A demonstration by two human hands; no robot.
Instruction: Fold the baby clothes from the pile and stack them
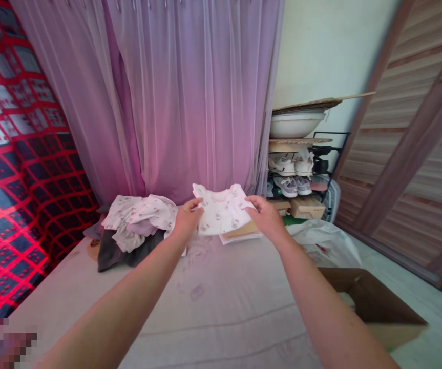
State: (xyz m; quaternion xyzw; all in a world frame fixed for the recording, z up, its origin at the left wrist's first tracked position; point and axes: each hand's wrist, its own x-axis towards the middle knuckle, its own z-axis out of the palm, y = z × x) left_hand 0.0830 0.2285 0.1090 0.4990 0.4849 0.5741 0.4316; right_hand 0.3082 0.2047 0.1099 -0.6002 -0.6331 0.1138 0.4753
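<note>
Both hands hold up a small white shirt (221, 211) with a scattered print and a pinkish neckline, folded into a compact piece. My left hand (188, 215) pinches its left edge between thumb and fingers. Its right edge is gripped by my right hand (262, 212) in the same way. Just behind and below the shirt lies a low stack of folded cloth (241, 233), tan and white, partly covered by it. To the left of my left hand sits a loose pile of printed white clothes (140, 218), on top of a dark grey garment (111, 251).
A pale sheet (221, 297) covers the bed. An open cardboard box (393, 302) stands at the right beside clear plastic wrapping (324, 238). Behind are a shoe rack (301, 177) with a white basin (296, 124), a purple curtain (190, 102) and a wooden wardrobe (390, 128).
</note>
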